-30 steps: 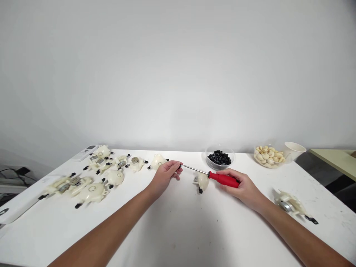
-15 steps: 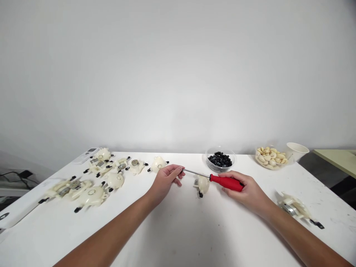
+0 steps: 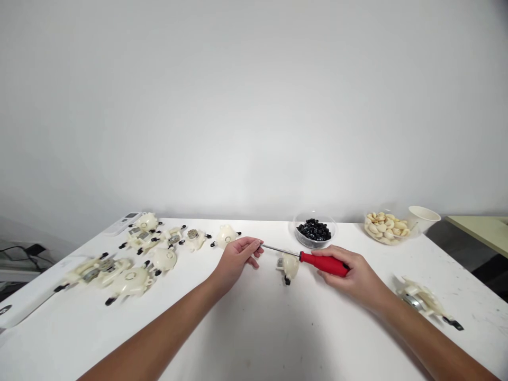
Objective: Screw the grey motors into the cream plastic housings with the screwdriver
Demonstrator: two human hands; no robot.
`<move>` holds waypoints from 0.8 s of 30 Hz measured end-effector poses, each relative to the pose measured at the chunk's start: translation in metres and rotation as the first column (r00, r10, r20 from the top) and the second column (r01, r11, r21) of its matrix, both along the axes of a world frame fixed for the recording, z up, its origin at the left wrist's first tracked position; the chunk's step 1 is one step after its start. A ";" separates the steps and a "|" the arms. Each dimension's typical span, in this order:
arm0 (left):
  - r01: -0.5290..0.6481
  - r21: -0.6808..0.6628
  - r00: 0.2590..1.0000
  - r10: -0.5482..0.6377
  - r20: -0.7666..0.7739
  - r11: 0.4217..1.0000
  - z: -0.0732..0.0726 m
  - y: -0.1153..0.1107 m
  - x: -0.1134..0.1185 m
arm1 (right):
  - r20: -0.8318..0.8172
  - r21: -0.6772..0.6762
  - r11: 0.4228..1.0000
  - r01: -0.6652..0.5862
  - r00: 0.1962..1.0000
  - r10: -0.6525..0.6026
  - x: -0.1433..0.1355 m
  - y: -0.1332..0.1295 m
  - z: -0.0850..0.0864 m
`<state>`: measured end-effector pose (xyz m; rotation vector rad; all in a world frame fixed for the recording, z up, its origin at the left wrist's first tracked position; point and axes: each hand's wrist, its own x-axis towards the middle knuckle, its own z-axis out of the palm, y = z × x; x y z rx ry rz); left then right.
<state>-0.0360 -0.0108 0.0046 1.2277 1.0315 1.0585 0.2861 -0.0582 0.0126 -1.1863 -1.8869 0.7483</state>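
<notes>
My right hand (image 3: 349, 271) is wrapped round the red handle of a screwdriver (image 3: 325, 263). The metal shaft points left, level above the table. At its tip, my left hand (image 3: 240, 258) closes thumb and forefinger in a pinch; a tiny dark bit shows there, too small to name, and its other fingers are curled loosely. Just below the shaft, a cream plastic part with a black tip (image 3: 291, 266) rests on the table, touched by neither hand. Near my right forearm lies another cream plastic part with a silver motor-like cylinder (image 3: 423, 299).
Several cream plastic assemblies (image 3: 133, 280) with black ends cover the table's left side. At the back stand a clear bowl of small black pieces (image 3: 314, 230), a clear bowl of cream oval pieces (image 3: 386, 227) and a pale cup (image 3: 424, 216). A white device (image 3: 123, 223) lies at the far left corner.
Both hands and the screwdriver hold almost the same pose. The whole view has shifted very slightly, with the table a little lower in it.
</notes>
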 end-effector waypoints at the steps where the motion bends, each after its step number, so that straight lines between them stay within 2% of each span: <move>1: -0.003 0.001 1.000 0.003 -0.006 1.000 0.000 0.000 0.000 | 0.016 0.029 0.999 -0.015 1.000 0.014 0.001 0.000 0.001; 5: -0.012 0.020 1.000 0.012 -0.014 1.000 0.001 0.000 0.000 | 0.109 0.090 0.994 -0.060 0.993 0.050 0.006 -0.001 0.007; 7: -0.016 0.031 1.000 0.016 -0.016 0.999 0.002 -0.001 0.001 | 0.124 0.084 0.996 -0.042 0.992 0.031 0.007 -0.002 0.011; 11: -0.027 0.033 0.999 0.028 -0.035 0.999 0.004 -0.004 0.002 | 0.061 -0.018 0.999 0.029 0.998 -0.028 0.008 -0.003 0.011; 17: -0.068 0.053 0.997 0.070 -0.032 0.996 0.005 -0.002 -0.001 | 0.030 -0.110 0.994 -0.025 0.999 0.029 0.011 0.001 0.006; 20: -0.085 0.066 0.995 0.089 -0.052 0.994 0.005 -0.002 -0.002 | -0.004 -0.178 0.984 0.021 1.000 -0.022 0.012 0.001 0.011; 24: -0.053 0.092 0.994 0.061 -0.088 0.994 0.006 -0.006 0.000 | -0.089 -0.238 0.968 0.074 0.991 -0.098 0.011 -0.002 0.019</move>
